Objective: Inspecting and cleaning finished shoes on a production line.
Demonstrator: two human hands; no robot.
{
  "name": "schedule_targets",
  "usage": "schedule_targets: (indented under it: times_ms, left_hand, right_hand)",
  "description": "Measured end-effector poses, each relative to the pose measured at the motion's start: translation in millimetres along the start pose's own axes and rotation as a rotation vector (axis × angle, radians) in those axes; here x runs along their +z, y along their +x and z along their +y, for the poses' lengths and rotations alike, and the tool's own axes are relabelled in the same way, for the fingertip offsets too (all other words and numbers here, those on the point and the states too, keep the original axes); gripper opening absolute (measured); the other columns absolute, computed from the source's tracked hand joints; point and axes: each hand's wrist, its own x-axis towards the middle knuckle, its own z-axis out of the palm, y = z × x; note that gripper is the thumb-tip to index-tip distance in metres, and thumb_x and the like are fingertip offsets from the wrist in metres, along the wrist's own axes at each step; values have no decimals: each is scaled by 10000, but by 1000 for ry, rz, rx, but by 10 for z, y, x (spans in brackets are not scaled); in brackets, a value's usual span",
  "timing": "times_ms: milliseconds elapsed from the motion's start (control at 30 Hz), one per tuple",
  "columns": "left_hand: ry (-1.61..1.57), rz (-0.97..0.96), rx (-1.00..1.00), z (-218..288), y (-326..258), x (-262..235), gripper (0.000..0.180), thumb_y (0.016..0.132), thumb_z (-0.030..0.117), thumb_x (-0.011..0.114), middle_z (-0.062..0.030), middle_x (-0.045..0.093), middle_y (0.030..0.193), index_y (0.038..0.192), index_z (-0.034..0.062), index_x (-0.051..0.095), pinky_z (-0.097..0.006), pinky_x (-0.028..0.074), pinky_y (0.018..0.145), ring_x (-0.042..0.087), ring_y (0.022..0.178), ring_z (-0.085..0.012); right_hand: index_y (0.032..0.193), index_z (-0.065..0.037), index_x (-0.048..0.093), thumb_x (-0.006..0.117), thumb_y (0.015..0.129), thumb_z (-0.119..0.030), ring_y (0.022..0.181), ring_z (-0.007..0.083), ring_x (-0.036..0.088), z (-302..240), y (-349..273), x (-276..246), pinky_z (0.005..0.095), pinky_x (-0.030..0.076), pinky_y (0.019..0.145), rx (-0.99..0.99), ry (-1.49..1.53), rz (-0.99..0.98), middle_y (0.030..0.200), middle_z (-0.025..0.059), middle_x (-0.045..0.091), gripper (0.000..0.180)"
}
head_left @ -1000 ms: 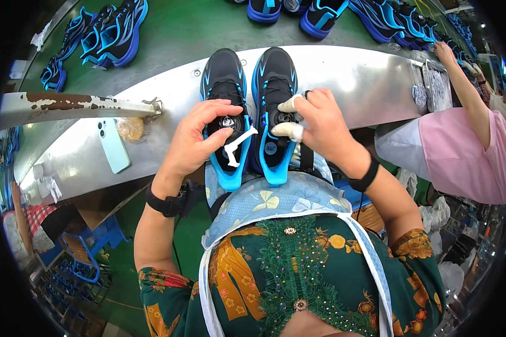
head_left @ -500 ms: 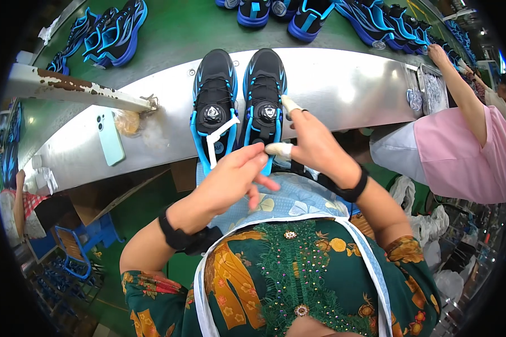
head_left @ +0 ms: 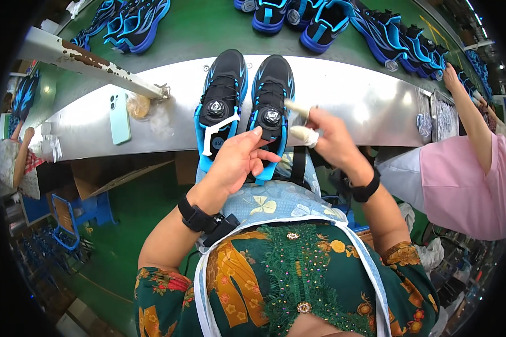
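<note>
Left hand [head_left: 237, 163] fingers spread loose over the right shoe [head_left: 270, 109] (black-and-blue), right hand [head_left: 327, 137] grasping nothing.

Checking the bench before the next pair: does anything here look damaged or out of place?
Two things. The rail slanting over the metal bench has flaked, rusty patches. A white strip sticks out of the left shoe; the right shoe has none. A phone also lies on the bench.
</note>
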Motion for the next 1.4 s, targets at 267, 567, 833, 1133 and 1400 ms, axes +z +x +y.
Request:
schedule_targets:
  times_ms: [267, 567, 833, 1133, 1400]
  left_hand:
    - [21, -17, 4, -146, 82, 10, 385, 1032, 286, 469, -134, 654, 1143, 1224, -37, 551, -232, 438, 450, 687, 951, -265]
    - [-59, 11, -62, -58, 78, 51, 387, 1031, 290, 452, -147, 644, 1040, 1151, -66, 547, -237, 436, 400, 706, 929, -287]
    - [-77, -22, -58, -140, 131, -21, 322, 1026, 281, 484, -125, 634, 954, 1011, -34, 549, -226, 411, 367, 719, 871, -260]
    - [-6, -166, -95, -56, 120, -69, 346, 1033, 285, 461, -193, 678, 1017, 1150, -28, 549, -222, 481, 483, 677, 712, -171]
    - [548, 226, 558, 877, -469, -205, 323, 867, 114, 691, -88, 651, 990, 1169, 27, 617, -303, 491, 816, 636, 885, -165]
  right_hand:
    - [1132, -128, 681, 752, 795, -163, 722, 275, 600, -45, 409, 37, 363, 510, 683, -372, -254, -90, 759, 103, 569, 347]
    - [983, -83, 676, 746, 762, -126, 801, 286, 577, -215, 624, -50, 385, 486, 712, -448, -240, -327, 820, 107, 561, 236]
    - [1051, -110, 704, 751, 795, -152, 776, 210, 574, -225, 669, -199, 335, 481, 691, -268, -100, -433, 791, 69, 570, 264]
    - [1036, -50, 676, 770, 775, -172, 706, 321, 611, -192, 305, 123, 389, 508, 625, -331, -526, 68, 764, 117, 595, 303]
    - [1051, -39, 701, 710, 861, -194, 809, 307, 668, -325, 792, -266, 363, 516, 708, -198, -278, -54, 891, 163, 688, 246]
